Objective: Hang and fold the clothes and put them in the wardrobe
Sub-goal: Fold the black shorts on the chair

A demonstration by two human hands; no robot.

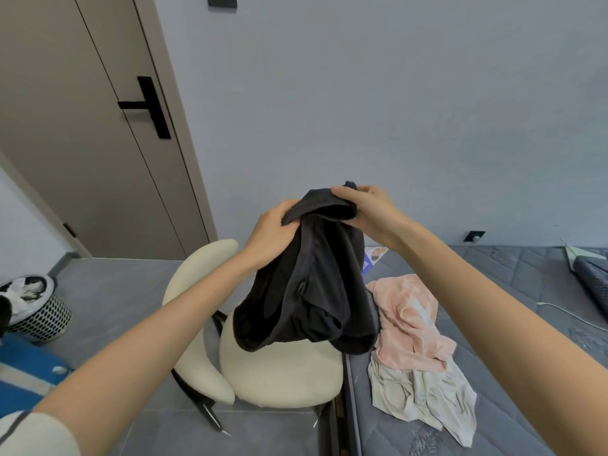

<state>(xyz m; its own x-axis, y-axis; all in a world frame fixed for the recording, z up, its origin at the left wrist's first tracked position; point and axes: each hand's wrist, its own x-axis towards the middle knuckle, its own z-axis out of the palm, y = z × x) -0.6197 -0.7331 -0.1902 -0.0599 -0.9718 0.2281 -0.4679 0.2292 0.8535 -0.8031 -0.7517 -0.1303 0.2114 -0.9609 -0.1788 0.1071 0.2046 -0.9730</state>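
A black garment (312, 291) hangs in the air above the cream chair (279, 373), bunched and drooping toward the seat. My left hand (271, 235) grips its upper edge on the left side. My right hand (365, 209) pinches the same top edge a little higher and to the right. A pink garment (411, 324) lies crumpled on the grey mattress (510, 291), partly over a pale beige garment (424, 396) spread below it. No wardrobe or hanger shows in this view.
A closed grey door (82, 143) with a black handle stands at the left. A mesh bin (36, 311) with white stuff sits on the floor at the far left, beside a blue object (26, 366). A white cable (566, 312) crosses the mattress at right.
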